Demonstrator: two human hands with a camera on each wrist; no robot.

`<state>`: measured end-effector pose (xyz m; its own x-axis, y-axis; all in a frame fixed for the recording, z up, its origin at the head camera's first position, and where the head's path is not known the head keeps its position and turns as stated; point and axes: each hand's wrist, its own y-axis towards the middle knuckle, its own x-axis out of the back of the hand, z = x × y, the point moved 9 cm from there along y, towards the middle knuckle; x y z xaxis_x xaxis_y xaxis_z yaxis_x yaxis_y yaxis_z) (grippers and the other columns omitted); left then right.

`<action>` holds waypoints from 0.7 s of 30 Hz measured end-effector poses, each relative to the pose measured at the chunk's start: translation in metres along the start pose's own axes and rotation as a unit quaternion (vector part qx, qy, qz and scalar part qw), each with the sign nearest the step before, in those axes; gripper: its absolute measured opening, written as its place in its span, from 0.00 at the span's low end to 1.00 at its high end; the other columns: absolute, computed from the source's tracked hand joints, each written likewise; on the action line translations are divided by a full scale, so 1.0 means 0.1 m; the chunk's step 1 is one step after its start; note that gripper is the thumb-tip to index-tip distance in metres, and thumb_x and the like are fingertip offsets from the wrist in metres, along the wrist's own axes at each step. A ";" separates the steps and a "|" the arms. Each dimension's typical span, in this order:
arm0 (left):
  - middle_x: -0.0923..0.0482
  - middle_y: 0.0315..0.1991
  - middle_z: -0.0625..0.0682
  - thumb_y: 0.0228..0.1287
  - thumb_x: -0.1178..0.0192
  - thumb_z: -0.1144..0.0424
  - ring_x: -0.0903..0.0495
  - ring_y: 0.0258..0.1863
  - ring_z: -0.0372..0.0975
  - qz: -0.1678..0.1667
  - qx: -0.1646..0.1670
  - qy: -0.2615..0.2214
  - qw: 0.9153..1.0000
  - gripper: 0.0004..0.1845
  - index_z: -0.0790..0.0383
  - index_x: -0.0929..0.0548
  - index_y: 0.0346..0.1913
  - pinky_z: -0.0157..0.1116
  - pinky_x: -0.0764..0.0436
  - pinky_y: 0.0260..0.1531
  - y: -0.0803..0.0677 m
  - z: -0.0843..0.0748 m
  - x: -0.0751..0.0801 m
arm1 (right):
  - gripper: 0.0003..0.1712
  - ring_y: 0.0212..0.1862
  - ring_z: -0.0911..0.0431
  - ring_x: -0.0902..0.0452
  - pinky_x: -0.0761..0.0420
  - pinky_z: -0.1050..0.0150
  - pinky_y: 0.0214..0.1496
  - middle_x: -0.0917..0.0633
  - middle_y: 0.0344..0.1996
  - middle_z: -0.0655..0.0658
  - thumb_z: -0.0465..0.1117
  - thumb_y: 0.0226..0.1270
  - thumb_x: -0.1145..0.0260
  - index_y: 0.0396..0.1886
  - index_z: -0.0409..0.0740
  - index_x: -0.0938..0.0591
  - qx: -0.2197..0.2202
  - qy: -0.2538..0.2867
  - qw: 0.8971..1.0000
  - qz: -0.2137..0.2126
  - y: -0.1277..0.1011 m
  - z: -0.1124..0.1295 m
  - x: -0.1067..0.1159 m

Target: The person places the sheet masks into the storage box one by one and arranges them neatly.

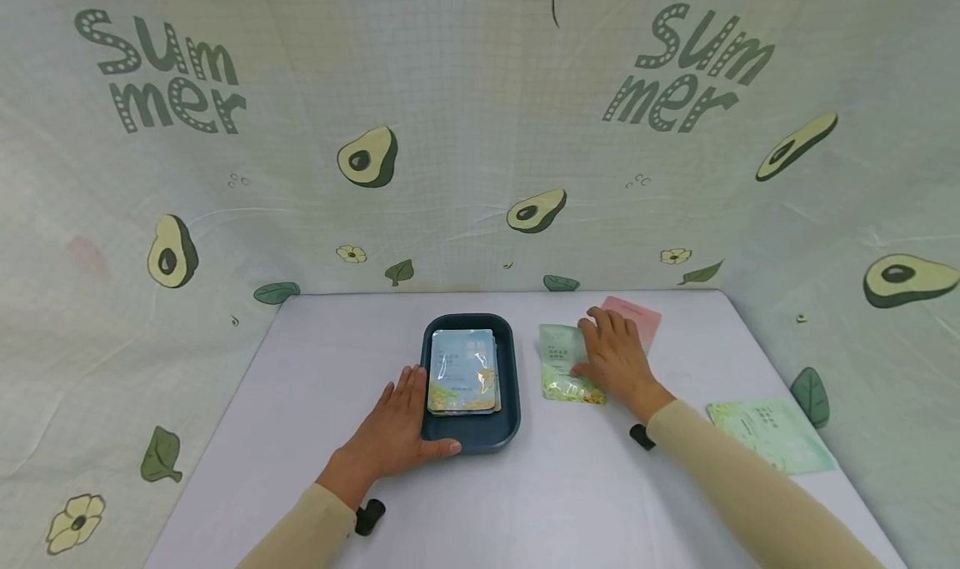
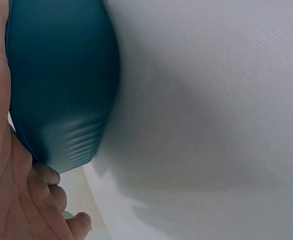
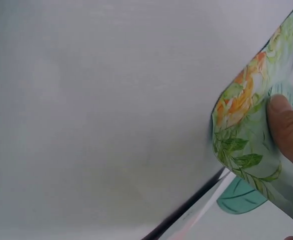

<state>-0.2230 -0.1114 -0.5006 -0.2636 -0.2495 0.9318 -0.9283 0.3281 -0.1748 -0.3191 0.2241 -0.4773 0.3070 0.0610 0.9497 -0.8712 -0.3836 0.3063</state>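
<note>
A dark blue tray stands mid-table with a short stack of flat packets inside, a light blue face mask packet on top. My left hand lies along the tray's left side, fingers straight and thumb at the near rim. The left wrist view shows the tray's outer wall beside the palm. To the right of the tray, my right hand grips a green face mask packet printed with flowers, its thumb on the printed face. Most of the packet's right part is hidden under the hand.
A pink packet lies behind the right hand, partly covered by it. Another green packet rests at the table's right edge, close to the right forearm. A cloth with avocado prints hangs around the back and sides of the white table.
</note>
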 end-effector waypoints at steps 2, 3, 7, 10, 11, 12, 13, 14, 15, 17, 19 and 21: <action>0.59 0.87 0.63 0.57 0.40 0.19 0.60 0.87 0.54 -0.001 0.001 -0.002 1.000 0.72 0.69 0.58 0.85 0.58 0.49 0.83 0.00 0.00 0.00 | 0.51 0.64 0.37 0.30 0.23 0.40 0.58 0.30 0.67 0.34 0.62 0.49 0.13 0.64 0.41 0.28 -0.011 0.012 1.000 -0.004 -0.02 -0.01 0.00; 0.58 0.87 0.63 0.58 0.39 0.19 0.60 0.87 0.54 -0.001 0.001 -0.004 1.000 0.72 0.69 0.57 0.85 0.58 0.49 0.83 0.00 0.00 0.00 | 0.50 0.60 0.38 0.27 0.21 0.42 0.55 0.29 0.66 0.34 0.60 0.51 0.14 0.65 0.41 0.28 -0.018 0.026 0.999 -0.004 -0.03 -0.02 0.00; 0.59 0.87 0.62 0.57 0.40 0.18 0.60 0.87 0.53 0.002 0.002 -0.002 1.000 0.73 0.68 0.58 0.85 0.58 0.49 0.83 0.00 0.01 -0.01 | 0.44 0.37 0.44 0.22 0.18 0.49 0.39 0.25 0.58 0.33 0.51 0.61 0.18 0.69 0.42 0.32 -0.063 0.136 0.989 0.010 -0.08 -0.05 -0.03; 0.60 0.87 0.62 0.57 0.41 0.17 0.60 0.87 0.53 0.004 0.001 0.000 1.000 0.73 0.68 0.59 0.85 0.58 0.49 0.83 0.00 0.01 -0.01 | 0.42 0.38 0.44 0.18 0.14 0.47 0.45 0.20 0.58 0.31 0.45 0.66 0.21 0.71 0.42 0.35 -0.089 0.219 0.972 0.018 -0.08 -0.07 -0.05; 0.60 0.87 0.62 0.57 0.41 0.17 0.60 0.87 0.53 0.004 0.001 0.000 1.000 0.73 0.68 0.59 0.85 0.58 0.50 0.83 0.00 0.01 -0.01 | 0.41 0.42 0.42 0.16 0.14 0.45 0.50 0.19 0.58 0.31 0.44 0.67 0.21 0.71 0.43 0.35 -0.097 0.238 0.966 0.019 -0.08 -0.07 -0.05; 0.60 0.87 0.62 0.57 0.42 0.17 0.60 0.87 0.53 0.005 0.001 0.001 1.000 0.73 0.68 0.59 0.85 0.58 0.50 0.83 0.00 0.01 -0.01 | 0.40 0.46 0.41 0.16 0.15 0.43 0.54 0.17 0.59 0.31 0.43 0.67 0.22 0.71 0.44 0.34 -0.105 0.253 0.961 0.020 -0.07 -0.08 -0.05; 0.59 0.87 0.63 0.57 0.41 0.17 0.60 0.87 0.54 0.003 -0.001 -0.001 1.000 0.73 0.68 0.59 0.85 0.58 0.49 0.83 0.00 0.01 -0.01 | 0.39 0.47 0.41 0.16 0.16 0.43 0.54 0.15 0.55 0.30 0.42 0.67 0.22 0.71 0.43 0.33 -0.112 0.267 0.957 0.024 -0.06 -0.08 -0.06; 0.59 0.87 0.63 0.57 0.41 0.17 0.60 0.87 0.54 0.003 -0.001 -0.001 1.000 0.73 0.68 0.59 0.85 0.58 0.49 0.83 -0.01 0.01 -0.01 | 0.36 0.46 0.41 0.16 0.16 0.44 0.53 0.14 0.51 0.29 0.42 0.68 0.23 0.69 0.44 0.32 -0.124 0.282 0.951 0.032 -0.05 -0.09 -0.07; 0.58 0.87 0.63 0.57 0.41 0.17 0.59 0.87 0.54 0.001 -0.002 -0.004 1.000 0.73 0.69 0.58 0.85 0.59 0.49 0.82 -0.01 0.00 0.00 | 0.34 0.43 0.43 0.17 0.16 0.46 0.49 0.13 0.48 0.30 0.43 0.69 0.23 0.68 0.44 0.30 -0.138 0.296 0.944 0.040 -0.05 -0.10 -0.08; 0.58 0.86 0.64 0.57 0.41 0.18 0.58 0.87 0.55 -0.002 -0.004 -0.005 1.000 0.73 0.69 0.57 0.85 0.59 0.48 0.82 -0.01 0.00 0.00 | 0.29 0.37 0.47 0.23 0.21 0.53 0.40 0.13 0.42 0.34 0.45 0.69 0.23 0.65 0.44 0.25 -0.171 0.317 0.931 0.056 -0.04 -0.13 -0.11; 0.57 0.86 0.64 0.57 0.41 0.17 0.58 0.86 0.55 -0.002 -0.005 -0.004 1.000 0.73 0.70 0.57 0.85 0.59 0.48 0.82 -0.02 0.00 0.00 | 0.27 0.34 0.49 0.30 0.29 0.58 0.35 0.16 0.36 0.37 0.45 0.70 0.24 0.63 0.43 0.21 -0.198 0.344 0.915 0.078 -0.04 -0.14 -0.15; 0.57 0.86 0.64 0.57 0.41 0.17 0.58 0.86 0.55 -0.001 -0.005 -0.006 1.000 0.73 0.70 0.57 0.85 0.59 0.48 0.82 -0.02 0.00 0.01 | 0.27 0.36 0.51 0.29 0.29 0.60 0.36 0.17 0.38 0.40 0.43 0.69 0.24 0.64 0.41 0.19 -0.209 0.363 0.903 0.092 -0.05 -0.14 -0.18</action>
<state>-0.2215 -0.1118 -0.4997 -0.2645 -0.2608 0.9284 -0.9263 0.3365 -0.1694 -0.3261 0.2375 -0.4951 -0.0572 0.6783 0.7325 -0.9971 -0.0759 -0.0076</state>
